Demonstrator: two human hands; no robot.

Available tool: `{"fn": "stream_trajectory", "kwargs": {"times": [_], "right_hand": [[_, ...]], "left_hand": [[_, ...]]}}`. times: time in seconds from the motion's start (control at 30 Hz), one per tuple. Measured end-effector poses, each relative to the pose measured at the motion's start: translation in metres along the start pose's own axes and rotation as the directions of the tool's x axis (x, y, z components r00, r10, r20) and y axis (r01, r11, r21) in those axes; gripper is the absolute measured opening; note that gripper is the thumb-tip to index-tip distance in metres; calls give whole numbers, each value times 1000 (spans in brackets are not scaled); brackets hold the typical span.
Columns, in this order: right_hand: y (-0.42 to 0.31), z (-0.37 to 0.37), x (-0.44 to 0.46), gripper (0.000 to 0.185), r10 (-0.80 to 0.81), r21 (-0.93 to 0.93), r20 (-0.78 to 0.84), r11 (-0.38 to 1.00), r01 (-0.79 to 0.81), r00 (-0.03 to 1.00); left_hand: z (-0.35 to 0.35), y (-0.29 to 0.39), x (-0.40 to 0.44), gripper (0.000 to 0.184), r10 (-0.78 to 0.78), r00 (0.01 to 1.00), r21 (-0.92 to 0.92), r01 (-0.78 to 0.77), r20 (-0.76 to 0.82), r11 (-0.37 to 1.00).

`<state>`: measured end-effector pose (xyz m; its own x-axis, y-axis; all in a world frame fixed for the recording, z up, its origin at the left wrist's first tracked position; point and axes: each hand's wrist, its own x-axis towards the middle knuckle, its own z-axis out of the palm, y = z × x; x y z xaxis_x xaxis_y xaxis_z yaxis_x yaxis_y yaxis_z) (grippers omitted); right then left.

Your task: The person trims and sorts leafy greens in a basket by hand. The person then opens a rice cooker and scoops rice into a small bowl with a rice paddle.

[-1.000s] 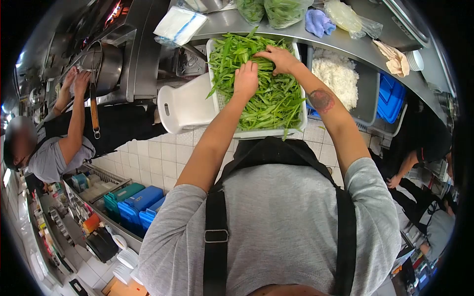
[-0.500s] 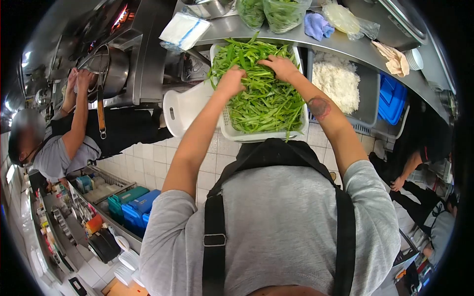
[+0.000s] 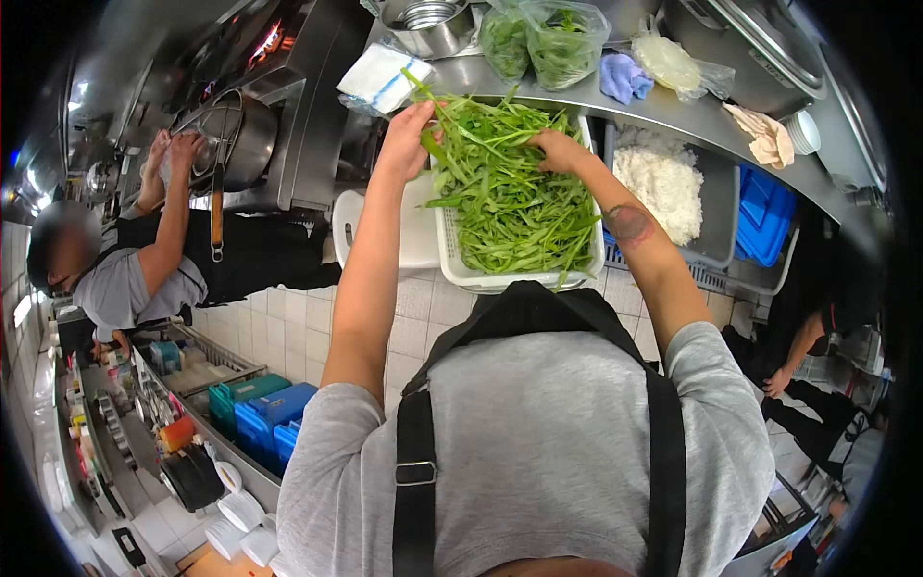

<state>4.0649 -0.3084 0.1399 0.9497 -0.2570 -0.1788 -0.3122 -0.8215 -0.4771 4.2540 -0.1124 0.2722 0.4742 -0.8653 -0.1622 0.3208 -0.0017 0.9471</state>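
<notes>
Cut leafy greens (image 3: 519,202) are heaped in a white basket (image 3: 471,279) in front of me. My left hand (image 3: 411,139) is raised at the basket's far left corner, its fingers closed round some green stems that stick out past it. At the upper right of the heap, my right hand (image 3: 560,152) has its fingertips bent into the greens; what they pinch is hidden among the leaves. A white stool (image 3: 418,226) stands against the basket's left side.
Right of the basket, a grey tub (image 3: 716,207) holds white rice-like food (image 3: 659,188), beside blue lids (image 3: 764,216). Bagged greens (image 3: 562,48) and a purple cloth (image 3: 623,77) lie on the steel counter (image 3: 577,96). A person (image 3: 144,260) handles a pot at left; others stand at right.
My left hand has moved from the middle of the greens out to the basket's left corner, lifting stems. My right hand has stayed in the heap. The view has shifted slightly.
</notes>
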Motion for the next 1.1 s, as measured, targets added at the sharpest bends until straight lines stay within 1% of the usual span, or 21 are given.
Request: {"fn": "stream_trajectory", "kwargs": {"times": [0.03,0.07,0.17,0.2,0.3,0.4,0.47,0.5,0.6,0.67,0.7,0.77,0.83,0.87,0.9,0.93,0.97,1.0,1.03,1.07,1.1], "right_hand": [[3,-4,1,63,9,35,9,999,-9,1000],[4,-8,-1,62,-33,-1,-60,999,33,998],[-4,-16,-5,63,2,27,-65,1000,0,998],[-8,-18,-8,62,38,31,-51,999,-36,998],[-25,-18,-19,58,139,49,-6,989,-138,990],[-15,-13,-17,39,146,-75,-30,986,-148,989],[-17,-23,-16,29,155,-96,104,985,-145,982],[-18,-26,-16,27,162,-105,170,984,-145,972],[-21,-27,-15,30,71,41,-73,997,-68,995],[-47,-47,-23,29,84,259,-276,966,-10,958],[-62,-53,-27,29,109,357,-372,934,33,922],[-84,-46,-24,26,33,464,-521,850,250,853],[-101,-39,-20,25,102,424,-609,880,214,786],[-108,-42,-23,25,180,485,-555,863,140,812],[-115,-45,-26,26,262,543,-499,838,62,826],[-119,-45,-28,26,280,553,-503,831,56,818],[-121,-43,-28,27,305,563,-512,825,47,803],[-122,-34,-24,28,309,499,-610,865,52,730],[-120,-31,-27,24,251,454,-663,884,111,705],[-120,-27,-27,23,263,391,-633,921,7,728],[-121,-24,-26,24,286,347,-605,935,-76,743]], "left_hand": [[-4,-7,0,24,5,1000,-48,-4,13,999],[-6,-13,3,24,-8,1000,-58,7,-22,998],[-6,-25,6,23,-29,995,-14,28,-98,1000],[-5,-26,7,21,-9,993,26,12,-116,1000],[-1,-22,11,20,2,981,199,38,-196,979],[-6,-27,19,19,-44,963,143,85,-267,986],[-7,-34,27,18,-64,921,51,91,-385,995],[-7,-39,29,18,-78,895,6,90,-439,996],[-11,-43,30,17,-123,900,39,153,-418,987],[-4,-43,26,18,-69,924,99,114,-377,989],[2,-44,23,19,-44,935,127,94,-351,987],[16,-45,18,20,-24,930,157,87,-368,984],[36,-46,15,20,4,926,169,64,-378,984],[42,-49,15,20,41,926,260,63,-375,964],[43,-58,18,21,91,941,238,-11,-326,971],[47,-60,17,21,89,926,295,26,-367,955],[56,-57,13,21,104,910,302,24,-402,953],[40,-76,26,21,129,906,341,17,-403,940],[45,-75,25,21,110,898,317,34,-426,948],[46,-74,26,20,27,907,253,88,-420,963],[49,-77,27,20,68,899,265,54,-432,963]]}}
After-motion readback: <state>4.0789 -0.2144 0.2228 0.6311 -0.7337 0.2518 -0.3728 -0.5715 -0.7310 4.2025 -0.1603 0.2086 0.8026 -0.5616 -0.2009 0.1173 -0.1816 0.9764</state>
